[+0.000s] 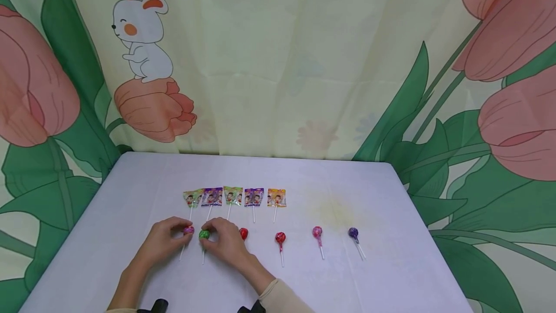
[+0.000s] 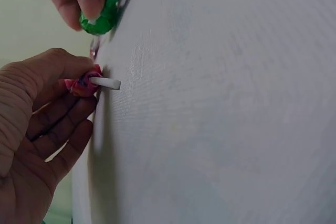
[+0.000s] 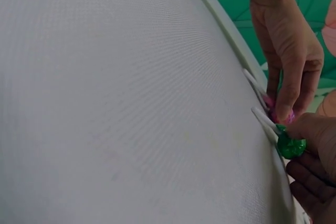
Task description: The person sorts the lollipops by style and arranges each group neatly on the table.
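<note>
My left hand [image 1: 161,241] pinches a pink-and-purple wrapped lollipop [image 1: 188,230] by its round head between thumb and fingers, the white stick pointing toward me. Close beside it, my right hand [image 1: 229,244] pinches a green wrapped lollipop [image 1: 204,234] at the head. In the left wrist view, the pink lollipop [image 2: 84,85] and the green lollipop [image 2: 101,19] are both at the white tabletop. A red lollipop [image 1: 244,232] is partly hidden behind my right hand. Farther right lie another red lollipop [image 1: 280,237], a pink lollipop [image 1: 317,232] and a dark purple lollipop [image 1: 353,232].
Behind my hands lies a row of several lollipops in flat printed bags, with a green bag [image 1: 233,195] mid-row and an orange bag [image 1: 276,197] at its right end. A printed curtain [image 1: 269,62] hangs behind the white table [image 1: 330,279].
</note>
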`<state>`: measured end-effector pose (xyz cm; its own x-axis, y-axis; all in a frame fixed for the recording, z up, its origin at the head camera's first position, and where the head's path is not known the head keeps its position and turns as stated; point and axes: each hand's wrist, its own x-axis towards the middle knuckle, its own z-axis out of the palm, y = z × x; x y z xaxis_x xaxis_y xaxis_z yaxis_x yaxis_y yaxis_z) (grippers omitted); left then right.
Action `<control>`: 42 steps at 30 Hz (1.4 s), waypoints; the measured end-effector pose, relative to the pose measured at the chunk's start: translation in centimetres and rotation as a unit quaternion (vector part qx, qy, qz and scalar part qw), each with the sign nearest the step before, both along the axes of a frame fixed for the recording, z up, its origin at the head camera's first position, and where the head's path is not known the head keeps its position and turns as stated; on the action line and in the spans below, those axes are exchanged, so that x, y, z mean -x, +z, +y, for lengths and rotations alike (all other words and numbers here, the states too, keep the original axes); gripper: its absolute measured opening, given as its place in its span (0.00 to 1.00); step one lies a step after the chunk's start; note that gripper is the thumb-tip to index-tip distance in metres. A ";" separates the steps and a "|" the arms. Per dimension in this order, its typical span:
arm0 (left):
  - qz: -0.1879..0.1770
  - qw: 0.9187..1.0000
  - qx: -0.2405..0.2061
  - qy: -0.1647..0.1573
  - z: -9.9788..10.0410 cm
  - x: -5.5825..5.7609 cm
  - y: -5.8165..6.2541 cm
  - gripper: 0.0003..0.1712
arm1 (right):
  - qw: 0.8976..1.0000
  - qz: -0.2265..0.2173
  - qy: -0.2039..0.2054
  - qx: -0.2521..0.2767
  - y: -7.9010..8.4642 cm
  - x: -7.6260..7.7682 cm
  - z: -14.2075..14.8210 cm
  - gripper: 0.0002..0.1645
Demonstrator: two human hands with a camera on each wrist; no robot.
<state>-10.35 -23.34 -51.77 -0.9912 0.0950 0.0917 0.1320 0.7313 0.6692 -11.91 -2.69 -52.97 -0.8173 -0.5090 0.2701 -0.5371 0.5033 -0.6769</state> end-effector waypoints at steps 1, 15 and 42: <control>-0.002 1.000 0.000 0.001 0.0 0.0 0.0 0.12 | 1.000 -0.001 0.001 0.002 0.0 0.0 0.0 0.14; -0.029 1.000 -0.010 0.007 0.0 -0.1 0.2 0.13 | 0.999 -0.030 -0.018 0.036 0.3 0.7 -0.5 0.14; -0.035 0.999 -0.008 0.015 0.1 0.0 0.2 0.15 | 0.993 -0.026 -0.077 0.091 2.5 -1.5 4.8 0.14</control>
<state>-10.38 -23.25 -51.59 -0.9976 0.0651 0.0225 0.0628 0.7235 0.6875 -10.41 2.13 -50.47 -0.8968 -0.3235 0.3017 -0.4253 0.4430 -0.7892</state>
